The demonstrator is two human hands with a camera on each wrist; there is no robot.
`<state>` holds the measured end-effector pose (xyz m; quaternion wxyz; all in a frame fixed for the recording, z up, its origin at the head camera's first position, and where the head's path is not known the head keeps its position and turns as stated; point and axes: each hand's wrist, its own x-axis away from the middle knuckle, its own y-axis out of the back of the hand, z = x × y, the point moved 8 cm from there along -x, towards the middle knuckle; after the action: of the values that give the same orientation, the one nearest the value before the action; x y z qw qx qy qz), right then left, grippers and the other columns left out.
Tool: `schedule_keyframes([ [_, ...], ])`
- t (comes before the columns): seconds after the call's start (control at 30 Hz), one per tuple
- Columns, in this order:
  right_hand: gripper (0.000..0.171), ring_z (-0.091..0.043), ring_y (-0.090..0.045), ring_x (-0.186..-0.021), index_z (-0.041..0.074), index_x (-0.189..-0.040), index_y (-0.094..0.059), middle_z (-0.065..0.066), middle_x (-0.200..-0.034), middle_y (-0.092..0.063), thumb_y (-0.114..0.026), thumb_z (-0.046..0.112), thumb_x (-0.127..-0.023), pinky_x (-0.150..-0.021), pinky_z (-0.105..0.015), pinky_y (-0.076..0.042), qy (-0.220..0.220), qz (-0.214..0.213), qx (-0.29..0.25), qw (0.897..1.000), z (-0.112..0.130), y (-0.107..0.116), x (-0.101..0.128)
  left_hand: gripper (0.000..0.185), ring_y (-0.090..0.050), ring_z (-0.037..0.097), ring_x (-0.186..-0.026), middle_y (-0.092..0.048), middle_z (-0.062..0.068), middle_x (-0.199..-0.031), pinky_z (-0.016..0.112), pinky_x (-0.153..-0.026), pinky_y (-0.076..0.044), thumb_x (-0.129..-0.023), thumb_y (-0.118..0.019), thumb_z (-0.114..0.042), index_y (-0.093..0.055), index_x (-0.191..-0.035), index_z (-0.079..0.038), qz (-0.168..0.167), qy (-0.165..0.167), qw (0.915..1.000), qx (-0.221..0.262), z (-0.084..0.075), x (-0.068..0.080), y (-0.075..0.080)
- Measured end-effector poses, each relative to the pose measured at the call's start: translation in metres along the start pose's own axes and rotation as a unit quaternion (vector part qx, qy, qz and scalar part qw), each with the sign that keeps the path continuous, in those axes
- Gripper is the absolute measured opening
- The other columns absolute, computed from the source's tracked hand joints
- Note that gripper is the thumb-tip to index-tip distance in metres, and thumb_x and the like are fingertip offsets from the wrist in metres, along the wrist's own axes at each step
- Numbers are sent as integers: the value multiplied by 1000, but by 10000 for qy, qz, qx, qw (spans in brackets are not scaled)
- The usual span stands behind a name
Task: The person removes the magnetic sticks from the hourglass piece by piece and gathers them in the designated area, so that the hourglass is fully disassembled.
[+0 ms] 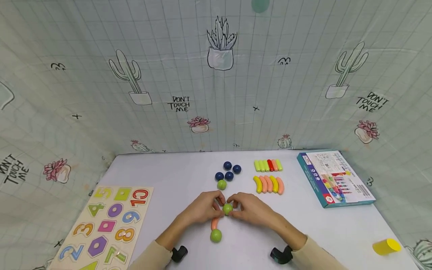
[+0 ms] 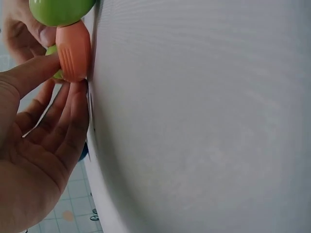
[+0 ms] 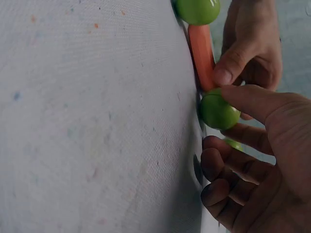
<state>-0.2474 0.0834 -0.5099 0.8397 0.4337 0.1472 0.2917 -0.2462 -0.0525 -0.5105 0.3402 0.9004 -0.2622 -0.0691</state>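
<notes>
At the table's near middle, both hands meet at a green ball (image 1: 227, 209). My left hand (image 1: 216, 206) pinches the top end of a curved orange stick (image 1: 214, 224), and the thumb (image 3: 228, 70) presses on it. My right hand (image 1: 237, 208) holds the green ball (image 3: 217, 111) against that end, its index finger lying over the ball. A second green ball (image 1: 216, 236) sits on the stick's near end. In the left wrist view, the left hand (image 2: 51, 85) touches the orange stick (image 2: 74, 51) just below a green ball (image 2: 60, 9).
On the white table (image 1: 168, 176), behind the hands, lie several blue balls (image 1: 228, 170), a green ball (image 1: 221, 184), a row of straight sticks (image 1: 268, 165) and curved sticks (image 1: 269, 184). A number puzzle board (image 1: 108, 225) lies left, a box (image 1: 334, 178) right, a yellow cup (image 1: 386, 246) near right.
</notes>
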Motion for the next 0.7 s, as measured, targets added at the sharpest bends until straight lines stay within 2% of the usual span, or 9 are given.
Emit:
schedule_keyframes([
  [0.1,34,-5,-53,-75,20,-120,-69,10,-88,-61,-77,32,-89,-67,-23,-45,131,-1,32,9999,4,3,-5,25,-63,3,-76,-67,-4,-92,20,-67,-51,-83,-82,-10,-64,-100,-14,-70,-44,10000,-41,-2,-3,5],
  [0.23,32,-4,-53,-75,21,-119,-69,11,-87,-61,-76,33,-90,-67,-22,-45,237,182,-137,9995,8,-6,-4,23,-60,3,-73,-66,-7,-84,21,-67,-50,-82,-82,-14,-65,-98,-15,32,109,9999,4,2,6,1],
  [0.47,30,-3,-52,-73,21,-113,-69,12,-85,-59,-77,36,-88,-64,-22,-44,10,349,-248,9991,6,-20,2,21,-56,2,-67,-64,-7,-78,21,-64,-46,-78,-84,-15,-68,-91,-14,118,246,9996,-97,6,20,-8],
  [0.6,28,-4,-52,-73,22,-112,-69,12,-85,-59,-77,33,-88,-64,-23,-45,-63,246,-208,9995,5,-15,0,17,-54,2,-67,-62,-10,-74,21,-64,-45,-78,-84,-15,-70,-87,-15,85,274,9992,-262,4,15,-3],
  [0.7,27,-5,-53,-73,22,-112,-69,12,-85,-59,-77,32,-88,-64,-23,-46,-68,116,-51,9999,1,-5,-5,16,-54,2,-67,-62,-10,-74,22,-64,-44,-79,-84,-16,-71,-87,-15,107,248,9987,-442,-1,3,3],
])
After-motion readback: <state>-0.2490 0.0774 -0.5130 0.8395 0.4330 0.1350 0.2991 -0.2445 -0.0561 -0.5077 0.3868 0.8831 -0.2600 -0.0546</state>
